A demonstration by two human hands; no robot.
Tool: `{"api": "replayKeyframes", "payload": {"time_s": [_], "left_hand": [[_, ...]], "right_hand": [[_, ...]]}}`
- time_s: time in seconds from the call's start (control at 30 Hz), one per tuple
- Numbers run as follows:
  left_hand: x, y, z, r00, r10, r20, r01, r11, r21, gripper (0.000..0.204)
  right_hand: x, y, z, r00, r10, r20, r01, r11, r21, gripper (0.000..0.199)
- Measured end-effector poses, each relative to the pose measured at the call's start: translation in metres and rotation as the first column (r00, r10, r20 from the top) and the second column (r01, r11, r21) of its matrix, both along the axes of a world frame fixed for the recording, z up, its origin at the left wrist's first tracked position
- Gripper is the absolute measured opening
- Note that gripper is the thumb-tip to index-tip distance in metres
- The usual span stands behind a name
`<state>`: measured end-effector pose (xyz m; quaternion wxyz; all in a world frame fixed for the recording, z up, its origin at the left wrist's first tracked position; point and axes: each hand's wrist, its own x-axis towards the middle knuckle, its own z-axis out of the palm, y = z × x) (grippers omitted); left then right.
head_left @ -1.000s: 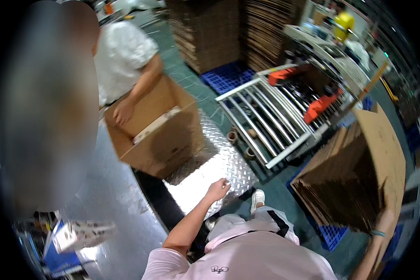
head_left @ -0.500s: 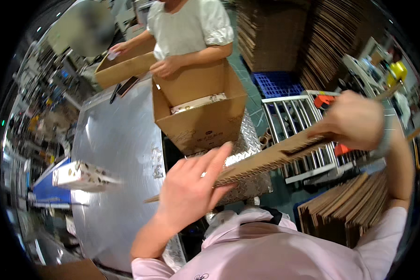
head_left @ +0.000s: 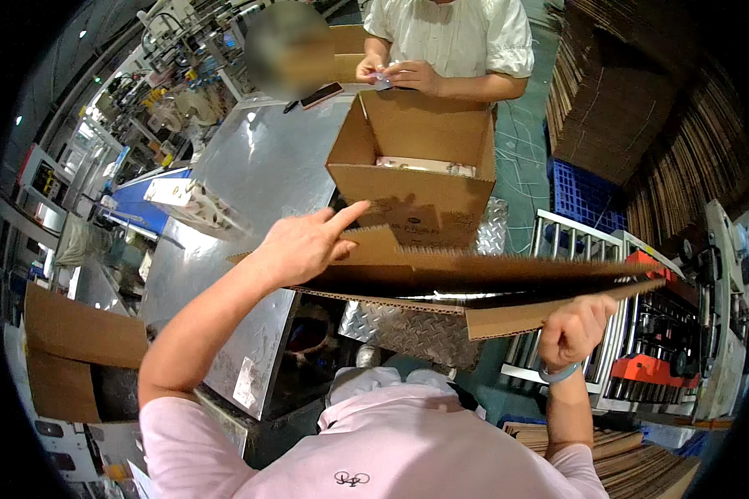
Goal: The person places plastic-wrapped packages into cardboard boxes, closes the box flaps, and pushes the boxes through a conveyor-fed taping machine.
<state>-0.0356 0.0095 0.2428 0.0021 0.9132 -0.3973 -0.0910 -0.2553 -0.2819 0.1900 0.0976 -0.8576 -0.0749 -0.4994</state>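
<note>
Head view: flattened cardboard box (head_left: 474, 283) held level at chest height, over the edge of the metal table (head_left: 258, 175). Left hand (head_left: 304, 245) resting on top of its near-left flap, fingers spread and released, index pointing out. Right hand (head_left: 578, 328) clenched around the lower right edge. Beyond, open carton (head_left: 416, 170) standing on the table, flaps up, a pale flat item (head_left: 424, 165) lying inside. Co-worker's hands (head_left: 395, 73) above the carton, pinching something small. Stacked flat cartons (head_left: 641, 108) at right.
</note>
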Motion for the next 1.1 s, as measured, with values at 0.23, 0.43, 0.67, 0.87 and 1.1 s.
{"api": "replayKeyframes", "payload": {"time_s": [0.23,0.43,0.67,0.87,1.1], "left_hand": [[0.063,0.071,0.006,0.972,0.191,0.134,-0.173,0.975,-0.137,0.027],[0.018,-0.016,-0.112,0.962,0.037,-0.27,-0.055,0.997,-0.058,0.068],[0.07,-0.033,-0.11,0.868,-0.497,0.005,0.43,0.746,-0.509,0.049],[0.11,-0.041,-0.051,0.833,-0.535,-0.139,0.444,0.797,-0.41,0.045],[0.082,0.01,-0.124,0.631,-0.571,-0.525,0.596,0.79,-0.142,0.052]], "right_hand": [[0.032,0.047,0.034,0.536,0.822,0.19,-0.759,0.371,0.535,0.049],[0.1,0.12,-0.09,0.395,0.51,-0.764,-0.554,0.796,0.244,0.037],[0.121,0.122,-0.145,0.225,0.212,-0.951,-0.357,0.926,0.122,0.034],[0.077,0.116,0.009,0.175,0.87,-0.462,0.06,0.458,0.887,0.055],[0.039,0.159,0.022,0.509,0.132,-0.85,0.023,0.986,0.167,0.072]]}}
